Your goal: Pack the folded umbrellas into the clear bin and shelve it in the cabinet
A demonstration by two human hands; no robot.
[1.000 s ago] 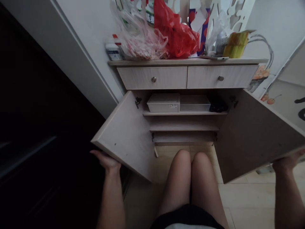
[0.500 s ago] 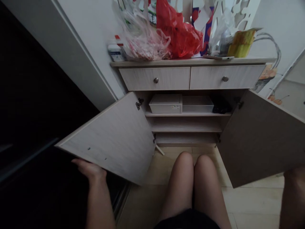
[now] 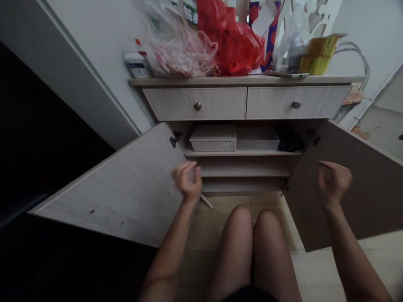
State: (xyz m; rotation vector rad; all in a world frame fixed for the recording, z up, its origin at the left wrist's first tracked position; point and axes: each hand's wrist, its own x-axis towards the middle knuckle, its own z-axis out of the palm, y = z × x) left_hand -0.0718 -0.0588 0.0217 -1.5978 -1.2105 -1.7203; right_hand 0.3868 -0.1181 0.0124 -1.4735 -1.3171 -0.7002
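Left hand (image 3: 187, 180) half open, fingers loosely curled, holding nothing, just beside inner edge of left cabinet door (image 3: 110, 188). Right hand (image 3: 333, 182) also half open and empty, in front of right cabinet door (image 3: 355, 188); cannot tell if touching. Both doors swung wide. Between them, white plastic box (image 3: 213, 139) on shelf (image 3: 242, 153). Red plastic bag (image 3: 231, 42) on cabinet top (image 3: 343, 79), above two drawers (image 3: 245, 102).
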